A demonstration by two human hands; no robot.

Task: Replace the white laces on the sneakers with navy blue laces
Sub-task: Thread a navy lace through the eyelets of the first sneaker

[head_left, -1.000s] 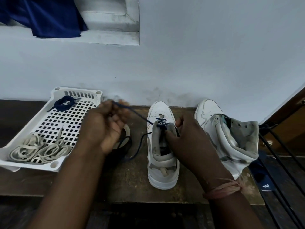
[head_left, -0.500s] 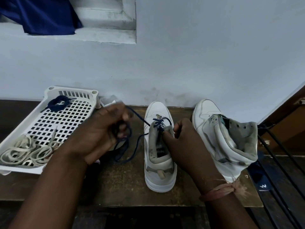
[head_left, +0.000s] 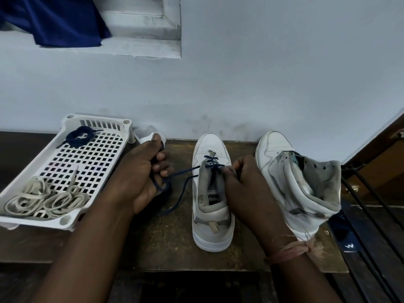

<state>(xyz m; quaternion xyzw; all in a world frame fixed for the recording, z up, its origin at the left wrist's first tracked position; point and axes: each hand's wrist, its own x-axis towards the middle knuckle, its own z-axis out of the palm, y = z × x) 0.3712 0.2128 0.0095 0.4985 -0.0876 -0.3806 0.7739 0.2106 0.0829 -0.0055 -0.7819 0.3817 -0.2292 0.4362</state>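
The navy lace is being threaded through the left sneaker, which stands toe to the wall on the table. Only the lowest eyelets near the toe appear laced, with a crossing or two visible above the tongue; the upper eyelets seem bare, so this shoe is judged to be at an early stage. The left hand is curled round a gathered length of the lace, which runs from the fist across to the shoe, while a slack loop hangs down onto the table beside the sole. The right hand is closed at the shoe's right eyelet row, fingertips pinched together there, most likely on the other lace end, though the end itself is hidden.

The next move probably calls for the pinched end to be fed through the next free eyelet and the slack drawn up evenly from both sides.

The right sneaker lies just beside, unlaced, its collar flopped open. In the white tray at the left, the removed white laces are heaped at the near end and a second navy lace, coiled, lies at the far end.

The table is dark, worn wood set against a pale blue wall; a blue cloth hangs from a ledge above, and black bars are seen at the right
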